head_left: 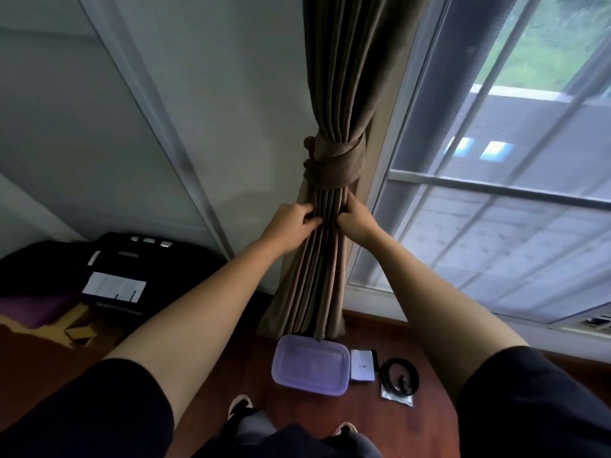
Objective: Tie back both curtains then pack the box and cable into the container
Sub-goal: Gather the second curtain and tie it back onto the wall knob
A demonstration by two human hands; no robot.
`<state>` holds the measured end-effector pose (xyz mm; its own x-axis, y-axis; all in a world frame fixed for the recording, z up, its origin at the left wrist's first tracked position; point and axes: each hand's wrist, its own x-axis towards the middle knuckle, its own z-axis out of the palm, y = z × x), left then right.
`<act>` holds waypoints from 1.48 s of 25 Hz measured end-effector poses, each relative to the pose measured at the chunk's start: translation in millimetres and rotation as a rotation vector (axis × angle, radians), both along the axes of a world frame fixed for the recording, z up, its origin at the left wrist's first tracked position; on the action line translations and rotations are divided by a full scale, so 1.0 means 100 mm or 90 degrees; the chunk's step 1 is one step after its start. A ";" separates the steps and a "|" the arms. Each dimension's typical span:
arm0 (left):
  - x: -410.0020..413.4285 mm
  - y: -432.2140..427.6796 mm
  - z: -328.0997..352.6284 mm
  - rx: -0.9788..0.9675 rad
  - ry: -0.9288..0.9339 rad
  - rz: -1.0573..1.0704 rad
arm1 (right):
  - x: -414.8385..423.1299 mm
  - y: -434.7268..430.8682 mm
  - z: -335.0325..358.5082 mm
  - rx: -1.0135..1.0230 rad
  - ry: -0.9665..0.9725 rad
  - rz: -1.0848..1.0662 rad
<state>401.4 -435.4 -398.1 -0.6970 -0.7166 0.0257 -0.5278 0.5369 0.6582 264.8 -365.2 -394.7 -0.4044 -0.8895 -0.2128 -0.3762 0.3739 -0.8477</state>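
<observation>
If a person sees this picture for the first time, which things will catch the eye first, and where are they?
First comes the brown curtain in the middle, gathered by a knotted tie beside the window. Just below the tie, the left hand and right hand both pinch its folds. On the floor under it lie a purple container, then a small box and a coiled cable to its right.

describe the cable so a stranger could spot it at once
Below the tied brown curtain, three things sit in a row on the wooden floor. The cable is rightmost, past the purple container and white box: the only black coiled loop.
</observation>
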 end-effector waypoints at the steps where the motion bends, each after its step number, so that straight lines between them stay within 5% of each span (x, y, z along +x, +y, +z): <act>1: -0.05 0.05 0.00 0.002 -0.004 0.006 | -0.03 0.07 -0.06 -0.015 0.014 -0.024; 5: -0.10 0.19 -0.06 0.002 -0.026 0.063 | -0.01 0.32 -0.39 -0.039 0.006 -0.020; 11: 0.21 0.49 -0.53 0.074 -0.066 0.219 | 0.01 0.85 -0.94 0.121 0.057 0.026; 22: 0.59 0.98 -1.68 0.164 -0.153 0.163 | 0.21 1.65 -2.04 0.172 0.095 -0.053; 30: 0.57 0.77 -3.73 0.256 -0.137 0.290 | 0.11 1.59 -3.96 0.153 0.123 -0.082; 37: 0.23 0.30 -5.60 0.244 0.070 0.232 | -0.06 0.89 -5.70 -0.056 0.123 -0.102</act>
